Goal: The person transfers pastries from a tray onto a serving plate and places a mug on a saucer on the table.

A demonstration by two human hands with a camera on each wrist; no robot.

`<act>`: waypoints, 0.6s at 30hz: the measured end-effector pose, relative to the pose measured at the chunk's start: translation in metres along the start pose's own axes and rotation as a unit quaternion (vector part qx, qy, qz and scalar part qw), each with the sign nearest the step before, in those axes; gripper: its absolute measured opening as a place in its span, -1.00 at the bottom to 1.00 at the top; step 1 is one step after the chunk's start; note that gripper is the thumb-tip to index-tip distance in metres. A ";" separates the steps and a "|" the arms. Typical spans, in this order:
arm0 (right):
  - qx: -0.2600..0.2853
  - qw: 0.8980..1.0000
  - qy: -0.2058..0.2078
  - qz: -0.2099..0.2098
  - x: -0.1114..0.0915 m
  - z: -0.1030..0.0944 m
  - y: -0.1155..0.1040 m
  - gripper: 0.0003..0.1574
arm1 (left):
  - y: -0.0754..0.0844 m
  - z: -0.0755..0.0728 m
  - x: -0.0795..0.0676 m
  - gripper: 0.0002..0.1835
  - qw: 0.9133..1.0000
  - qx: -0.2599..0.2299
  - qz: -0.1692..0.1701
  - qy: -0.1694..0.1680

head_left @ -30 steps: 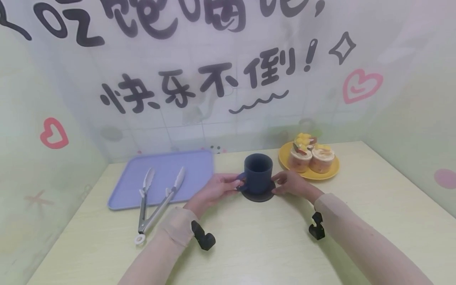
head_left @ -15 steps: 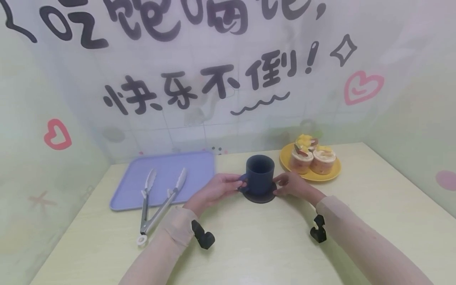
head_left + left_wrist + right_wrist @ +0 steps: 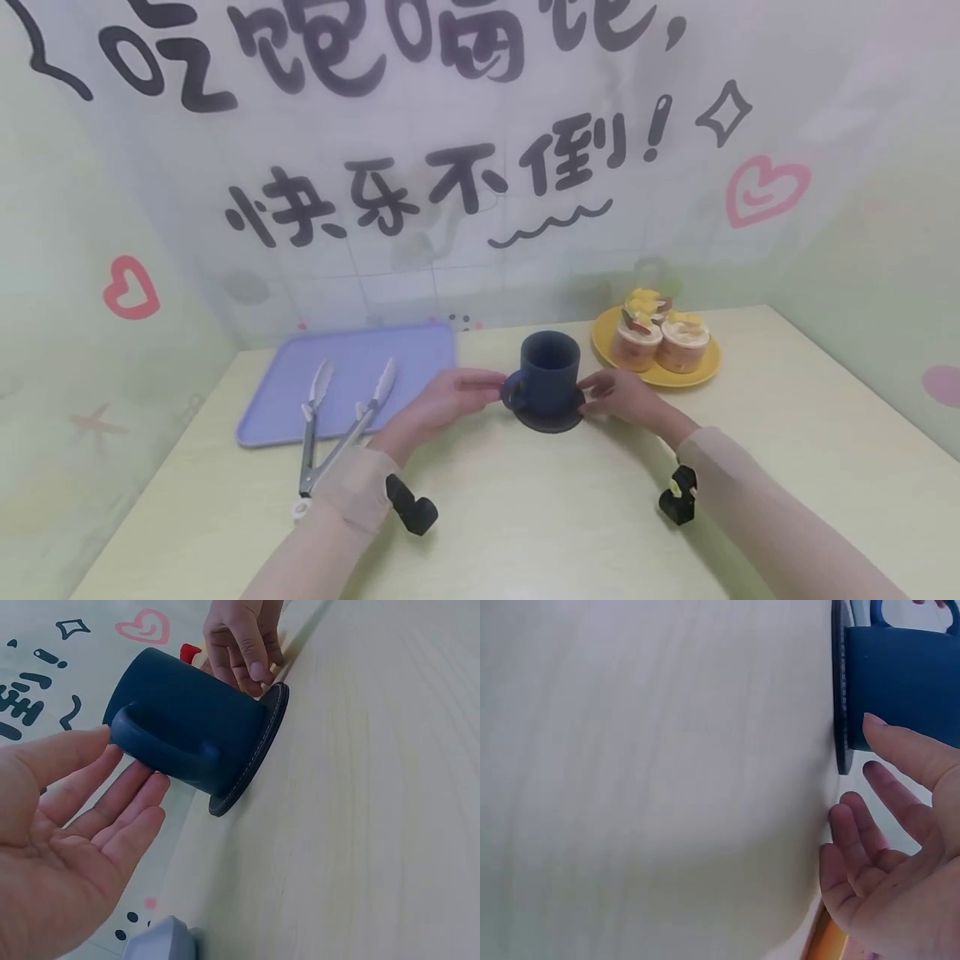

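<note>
A dark blue mug (image 3: 550, 379) stands upright on a round dark coaster (image 3: 551, 424) with a stitched edge, on the table. Its handle (image 3: 161, 746) faces my left hand (image 3: 442, 402). In the left wrist view that hand's fingers are extended and spread, with the thumb tip right at the handle's upper end. On the other side, my right hand (image 3: 633, 404) has its fingers loosely bent beside the mug's base. The right wrist view shows its thumb tip overlapping the mug's lower side near the coaster, its other fingers apart from the mug.
At the left lies a lavender tray (image 3: 431, 346), with metal tongs (image 3: 307, 458) spread open across its front edge; my left sleeve overlaps them. A yellow plate (image 3: 697, 377) at the back right bears several dessert cups (image 3: 684, 346) topped with fruit. Walls enclose the back and sides.
My left fingers have loosened from the mug's handle and drawn slightly left, so the handle now shows whole. The right hand stays by the base. The head view has shifted slightly.
</note>
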State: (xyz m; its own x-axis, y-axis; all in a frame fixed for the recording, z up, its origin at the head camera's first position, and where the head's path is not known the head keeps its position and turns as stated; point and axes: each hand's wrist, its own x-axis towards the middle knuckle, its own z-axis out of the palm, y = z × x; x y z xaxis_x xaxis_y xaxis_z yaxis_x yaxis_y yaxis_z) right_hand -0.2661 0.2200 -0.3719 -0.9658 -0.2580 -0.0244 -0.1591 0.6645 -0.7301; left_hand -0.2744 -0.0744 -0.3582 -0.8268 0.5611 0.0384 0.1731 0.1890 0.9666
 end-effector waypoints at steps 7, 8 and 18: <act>0.018 1.000 -0.004 -0.016 -0.011 -0.014 -0.005 -0.48 | 0.011 -0.015 -0.015 -0.53 0.998 0.023 -0.035 0.036; 0.020 1.000 -0.002 -0.024 -0.012 -0.016 -0.005 -0.48 | 0.013 -0.018 -0.018 -0.52 0.999 0.023 -0.034 0.035; 0.034 0.998 0.013 -0.044 -0.032 -0.042 -0.021 -0.41 | 0.025 -0.059 -0.052 -0.51 0.996 0.068 -0.011 0.051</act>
